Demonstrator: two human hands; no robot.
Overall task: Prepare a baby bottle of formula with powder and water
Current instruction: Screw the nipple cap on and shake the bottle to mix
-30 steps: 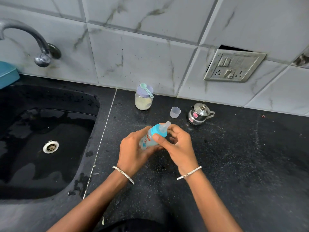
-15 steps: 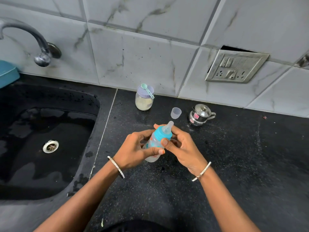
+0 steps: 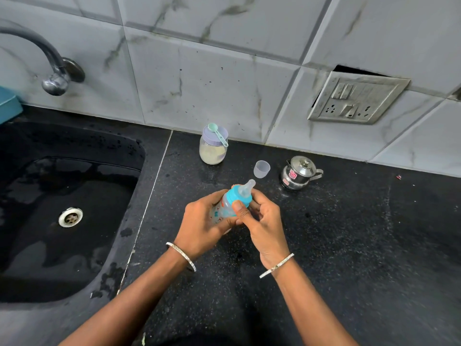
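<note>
Above the black counter (image 3: 324, 245), the left hand (image 3: 199, 228) wraps the tilted baby bottle (image 3: 225, 208) — the right hand (image 3: 264, 226) pinches its blue collar (image 3: 237, 194), teat pointing away.

rear blocked: jar (image 3: 213, 148), cup (image 3: 262, 169), kettle (image 3: 299, 173) | left: sink (image 3: 74, 245) | free: counter (image 3: 374, 233) right

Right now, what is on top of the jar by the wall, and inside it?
A green scoop lies on the purple lid of the jar. Pale powder shows inside; the lid hides the top.
</note>
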